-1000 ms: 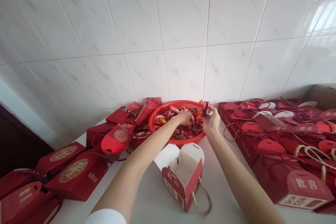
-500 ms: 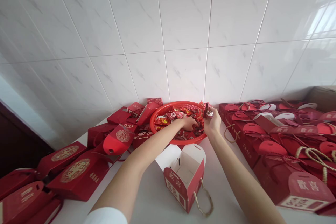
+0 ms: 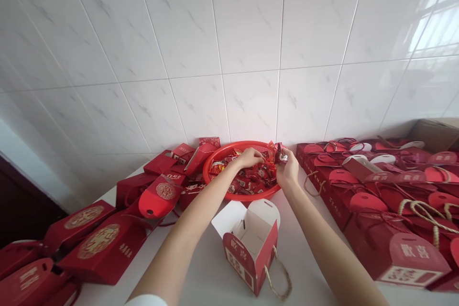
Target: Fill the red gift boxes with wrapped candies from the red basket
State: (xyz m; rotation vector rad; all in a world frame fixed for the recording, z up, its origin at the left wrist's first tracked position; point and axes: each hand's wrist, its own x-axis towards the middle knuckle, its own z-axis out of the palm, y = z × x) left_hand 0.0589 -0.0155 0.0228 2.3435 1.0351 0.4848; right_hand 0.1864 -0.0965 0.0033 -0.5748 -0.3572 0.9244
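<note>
Okay, my left fingers rise, curled above the sweets, hold unclear. My right fingers pinch a foil sweet.

The left hand is dipping palm-down into the red plastic basket, the right hand is pinching upright at its right rim, and the bare left forearm and right forearm are stretching forward
</note>
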